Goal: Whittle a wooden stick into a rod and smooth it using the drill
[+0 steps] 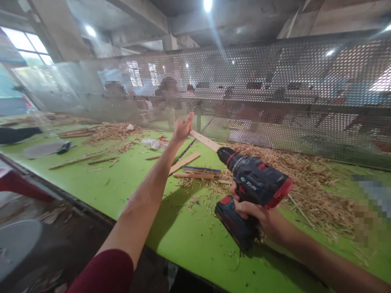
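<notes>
My right hand (250, 207) is wrapped round the handle of a black and red cordless drill (256, 179), its chuck pointing away and to the left. A pale flat wooden strip (206, 140) runs from the chuck toward my left hand (182, 128). My left hand is closed on the strip's far end, with the thumb up. Whether the chuck clamps the strip or only meets it, I cannot tell. Below the strip, several wooden sticks (195, 176) and a flat wooden slat (185, 162) lie on the green table (122, 195).
Wood shavings (305, 187) are heaped along the right and back, with another pile (113, 133) at back left. A perforated metal screen (244, 89) closes off the far edge, people behind it. A clear plastic bottle (154, 143) lies mid-table. A bucket (20, 244) stands below left.
</notes>
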A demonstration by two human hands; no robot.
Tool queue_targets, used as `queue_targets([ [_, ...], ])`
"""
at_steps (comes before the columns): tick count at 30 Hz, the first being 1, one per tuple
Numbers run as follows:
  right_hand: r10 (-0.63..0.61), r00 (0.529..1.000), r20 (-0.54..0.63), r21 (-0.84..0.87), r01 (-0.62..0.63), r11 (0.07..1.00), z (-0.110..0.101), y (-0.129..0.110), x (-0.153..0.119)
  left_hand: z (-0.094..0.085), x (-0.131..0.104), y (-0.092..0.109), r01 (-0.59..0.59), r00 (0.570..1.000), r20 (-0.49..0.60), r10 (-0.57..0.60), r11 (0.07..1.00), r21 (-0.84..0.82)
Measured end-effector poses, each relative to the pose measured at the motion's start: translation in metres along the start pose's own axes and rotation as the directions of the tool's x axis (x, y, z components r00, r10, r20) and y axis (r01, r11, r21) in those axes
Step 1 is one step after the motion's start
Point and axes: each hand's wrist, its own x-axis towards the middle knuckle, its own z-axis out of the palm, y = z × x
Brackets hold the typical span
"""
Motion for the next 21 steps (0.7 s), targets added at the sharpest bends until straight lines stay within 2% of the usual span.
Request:
queue_targets([
  [4, 0.019, 0.999, -0.030, 0.022, -0.018, 1.000, 0.0011, -0.0033, -0.0017, -0.0004, -0.0011, 0.0004, 0.017, 1.000, -0.010, -0.017, 1.000, -0.005],
  [15, 0.018, 1.000, 0.003, 0.032, -0.018, 0.999, 0.0012, -0.0022, -0.0012, -0.0026, -0.0026, 0.0037, -0.010, 1.000, -0.028, 0.011, 0.999, 0.046],
  [21, 0.015, 1.000, -0.014, 0.042, -0.015, 0.999, 0.0018, 0.0007, -0.0013, -0.0013, 0.0003, -0.0010, 0.006, 0.999, -0.052, -0.005, 1.000, 0.018],
])
